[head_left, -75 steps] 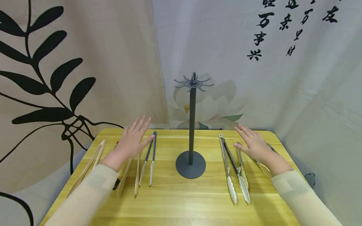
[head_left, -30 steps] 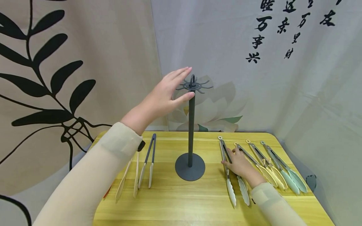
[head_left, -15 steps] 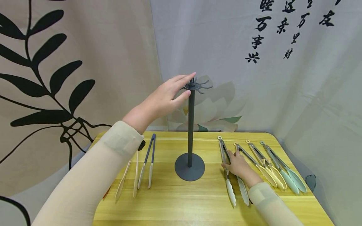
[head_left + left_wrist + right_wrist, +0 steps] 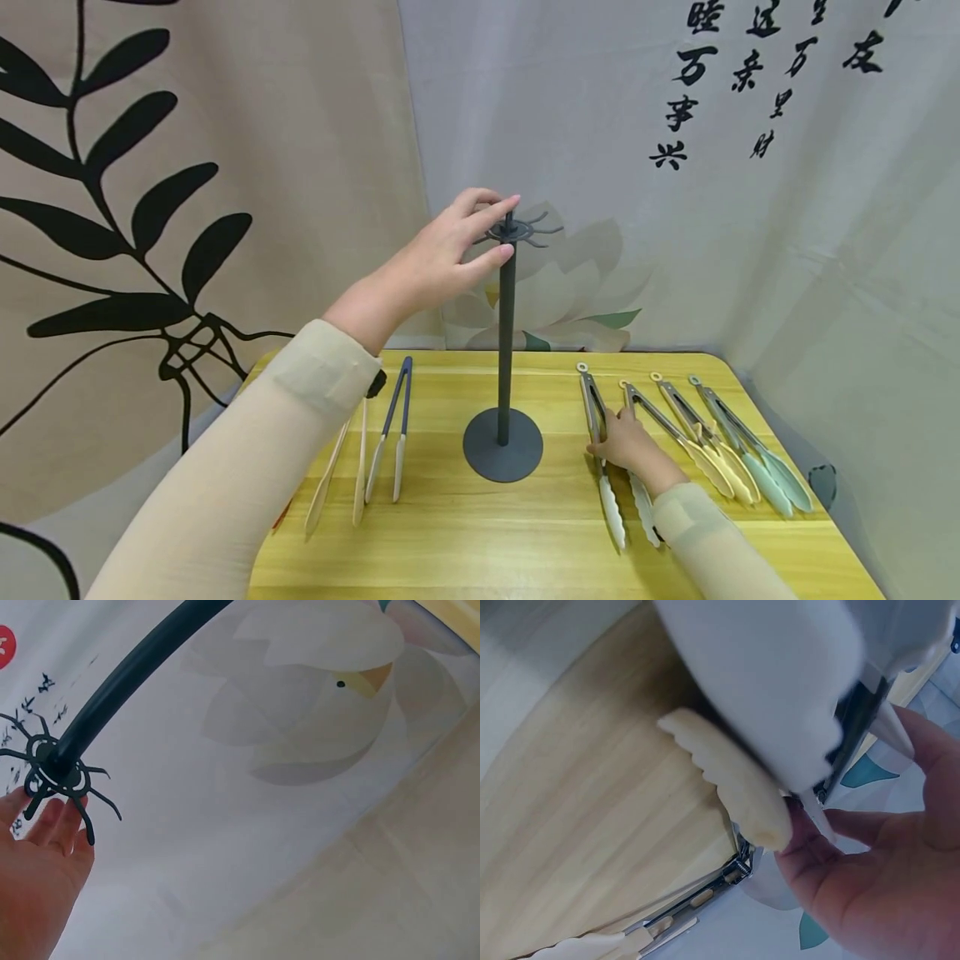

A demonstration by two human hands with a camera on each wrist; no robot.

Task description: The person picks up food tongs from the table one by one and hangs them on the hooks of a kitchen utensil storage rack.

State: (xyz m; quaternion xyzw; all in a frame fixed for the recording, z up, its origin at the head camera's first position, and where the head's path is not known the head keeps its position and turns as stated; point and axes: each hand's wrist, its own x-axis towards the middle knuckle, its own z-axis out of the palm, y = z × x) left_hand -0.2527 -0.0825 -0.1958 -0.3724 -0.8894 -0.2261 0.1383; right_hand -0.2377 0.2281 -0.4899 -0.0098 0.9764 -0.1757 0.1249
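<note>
My left hand (image 4: pixel 468 237) is at the top of a dark grey hook stand (image 4: pixel 506 333), its bent fingers and thumb around the crown of hooks. In the left wrist view, fingertips show right behind the hook ring (image 4: pixel 56 769). My right hand (image 4: pixel 630 442) grips silver tongs with white scalloped heads (image 4: pixel 611 508), thumb on one arm and fingers at the other. Those tongs lie pointing toward me. In the right wrist view, the white head (image 4: pixel 765 682) looms close, with a cream tong head (image 4: pixel 731 776) beside it.
Right of that hand lie cream-tipped tongs (image 4: pixel 708 467), another cream pair (image 4: pixel 735 471) and green-tipped tongs (image 4: pixel 776 479). On the left are navy tongs with white tips (image 4: pixel 401 433) and pale tongs (image 4: pixel 326 487), partly hidden by my sleeve. Printed curtains (image 4: pixel 337 150) hang behind the table (image 4: pixel 450 542).
Both hands were spread over the tongs at first. My left hand rose to the stand's top and its fingers bent. My right hand went to the white-tipped tongs, whose arms drew slightly closer together.
</note>
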